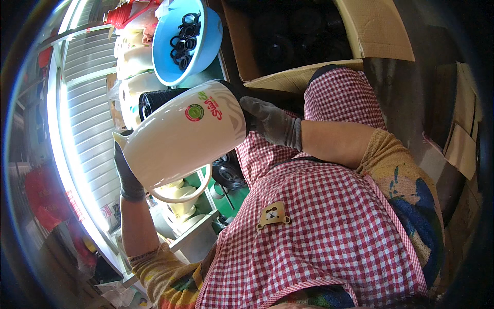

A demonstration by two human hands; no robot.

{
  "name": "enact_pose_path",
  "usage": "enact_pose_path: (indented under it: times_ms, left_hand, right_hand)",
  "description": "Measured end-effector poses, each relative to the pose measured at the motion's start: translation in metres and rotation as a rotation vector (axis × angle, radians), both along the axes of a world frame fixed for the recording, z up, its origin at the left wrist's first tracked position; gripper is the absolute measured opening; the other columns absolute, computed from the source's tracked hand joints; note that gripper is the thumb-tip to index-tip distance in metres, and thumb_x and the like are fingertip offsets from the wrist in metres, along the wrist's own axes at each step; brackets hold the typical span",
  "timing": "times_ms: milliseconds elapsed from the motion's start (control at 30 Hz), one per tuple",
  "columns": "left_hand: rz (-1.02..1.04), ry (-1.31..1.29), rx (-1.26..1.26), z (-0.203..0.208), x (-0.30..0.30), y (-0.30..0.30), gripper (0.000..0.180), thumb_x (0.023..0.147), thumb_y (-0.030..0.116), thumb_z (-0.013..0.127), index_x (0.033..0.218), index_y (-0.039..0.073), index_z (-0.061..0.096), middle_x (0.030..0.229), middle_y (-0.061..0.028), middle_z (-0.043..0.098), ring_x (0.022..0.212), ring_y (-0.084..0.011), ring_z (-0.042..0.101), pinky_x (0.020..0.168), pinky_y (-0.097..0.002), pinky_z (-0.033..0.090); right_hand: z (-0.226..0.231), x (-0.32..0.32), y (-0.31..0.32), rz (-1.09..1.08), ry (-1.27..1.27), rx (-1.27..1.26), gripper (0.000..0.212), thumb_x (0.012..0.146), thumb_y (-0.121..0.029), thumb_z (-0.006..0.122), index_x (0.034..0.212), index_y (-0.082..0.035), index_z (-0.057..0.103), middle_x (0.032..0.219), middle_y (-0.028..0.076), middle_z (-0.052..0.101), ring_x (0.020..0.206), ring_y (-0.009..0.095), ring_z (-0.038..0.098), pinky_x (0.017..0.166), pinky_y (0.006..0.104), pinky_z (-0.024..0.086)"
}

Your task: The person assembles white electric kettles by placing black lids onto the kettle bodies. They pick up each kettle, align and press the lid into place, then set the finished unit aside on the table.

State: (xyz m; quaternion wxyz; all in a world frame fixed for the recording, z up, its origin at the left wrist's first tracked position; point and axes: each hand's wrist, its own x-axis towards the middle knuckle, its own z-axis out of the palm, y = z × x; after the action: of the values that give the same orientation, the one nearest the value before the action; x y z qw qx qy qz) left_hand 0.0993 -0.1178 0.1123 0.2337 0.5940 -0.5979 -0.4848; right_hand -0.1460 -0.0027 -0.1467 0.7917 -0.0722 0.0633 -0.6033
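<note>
A large cream jug point(180, 136), perhaps a thermos jug body, lies tilted on its side in the air between my hands. It has a spout, a loop handle point(188, 195) on the lower side and a round red and green label. My left hand point(128, 177), in a dark grey glove, grips it near the spout end; its fingertips are hidden behind the jug. At the other end, my right hand point(270, 121), gloved too, holds the base, where a dark edge shows. The fingers there are partly hidden.
A blue basin point(213, 46) of black rings point(185, 41) stands beyond the jug. An open cardboard box point(383, 31) with dark round parts is at the back right. More cream jugs point(136, 62) line the left, beside a black ribbed stack point(154, 100). Black round parts point(226, 172) rest on the green bench.
</note>
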Motion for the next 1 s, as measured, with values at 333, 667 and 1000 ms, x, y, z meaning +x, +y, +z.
enact_pose_path:
  times_ms: [333,667,1000]
  left_hand:
    - [-0.083,-0.152,-0.130,0.002,0.004,-0.004,0.027,0.105,0.026,0.040,0.114,0.005,0.055,0.100,-0.0067,0.064,0.087,-0.0159,0.064,0.073,-0.0317,0.055]
    - [-0.132,-0.118,-0.133,0.002,0.017,-0.004,0.031,0.104,0.026,0.045,0.120,0.002,0.057,0.104,-0.0082,0.066,0.089,-0.0157,0.065,0.078,-0.0314,0.055]
    - [-0.090,-0.008,-0.058,-0.001,-0.001,0.017,0.046,0.105,0.037,0.043,0.126,-0.001,0.057,0.107,-0.0102,0.067,0.095,-0.0185,0.066,0.083,-0.0366,0.055]
  right_hand:
    - [0.004,0.001,0.000,-0.047,0.006,0.047,0.042,0.096,-0.030,0.063,0.129,-0.005,0.057,0.124,0.008,0.062,0.114,0.018,0.059,0.100,0.0333,0.046]
    - [0.006,0.000,0.003,-0.008,0.001,0.068,0.042,0.095,-0.029,0.064,0.129,-0.006,0.057,0.124,0.008,0.062,0.116,0.020,0.059,0.101,0.0347,0.047]
    - [0.003,-0.002,-0.003,-0.161,0.159,-0.096,0.042,0.097,-0.030,0.061,0.130,-0.005,0.056,0.124,0.011,0.061,0.117,0.021,0.058,0.099,0.0346,0.048]
